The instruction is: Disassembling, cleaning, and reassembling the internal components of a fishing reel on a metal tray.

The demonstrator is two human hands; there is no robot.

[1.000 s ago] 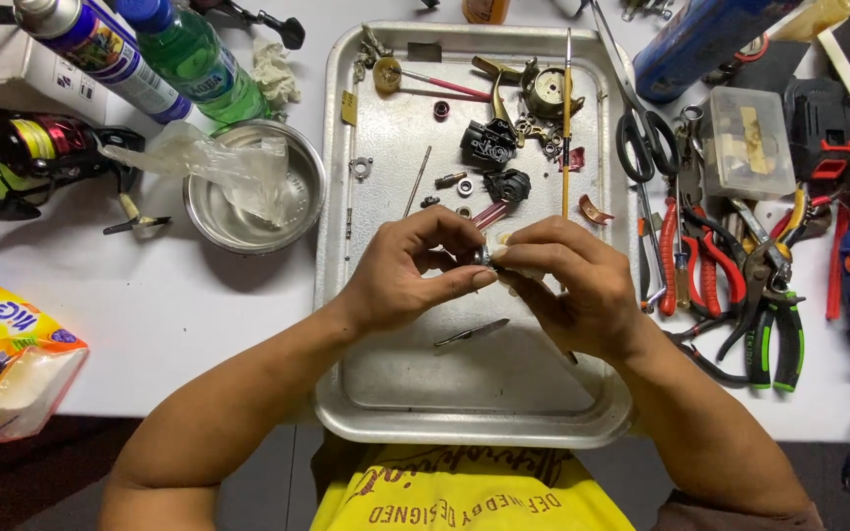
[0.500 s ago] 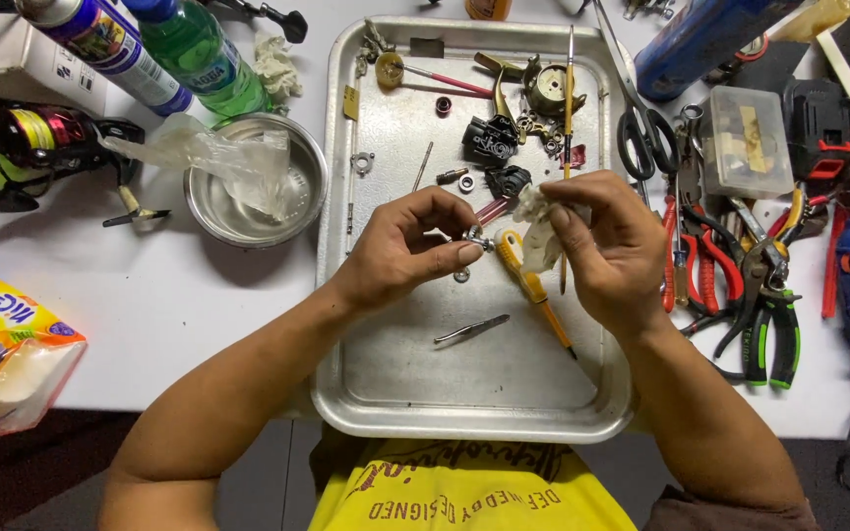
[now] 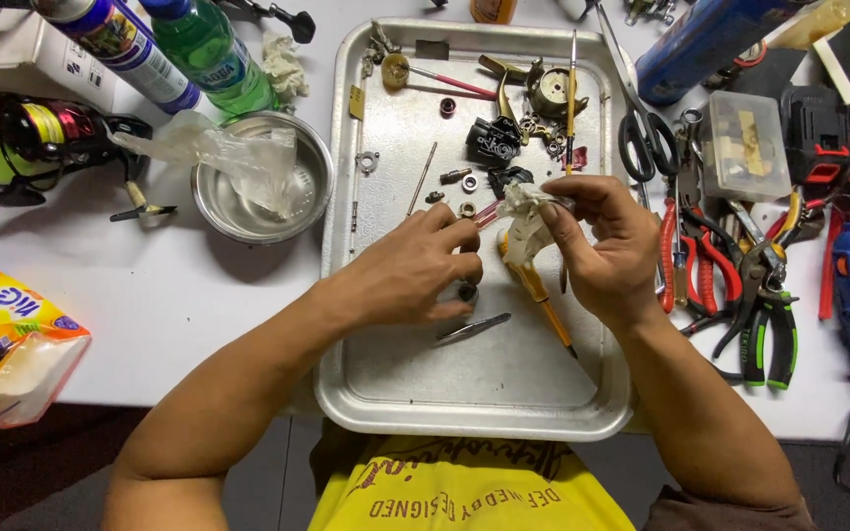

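Two hands over metal tray (image 3: 386, 393), right hand (image 3: 597, 246) pinching crumpled tissue (image 3: 523, 211), left hand (image 3: 415, 270) curled, empty, just beside it.

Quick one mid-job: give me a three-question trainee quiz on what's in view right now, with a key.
1. True or false: the right hand holds a crumpled tissue.
2. What lies on the metal tray just below the left hand? A scissors, B tweezers, C bottle.
3. What sits in the steel bowl?

Key: 1 true. 2 B. 3 a clear plastic bag.
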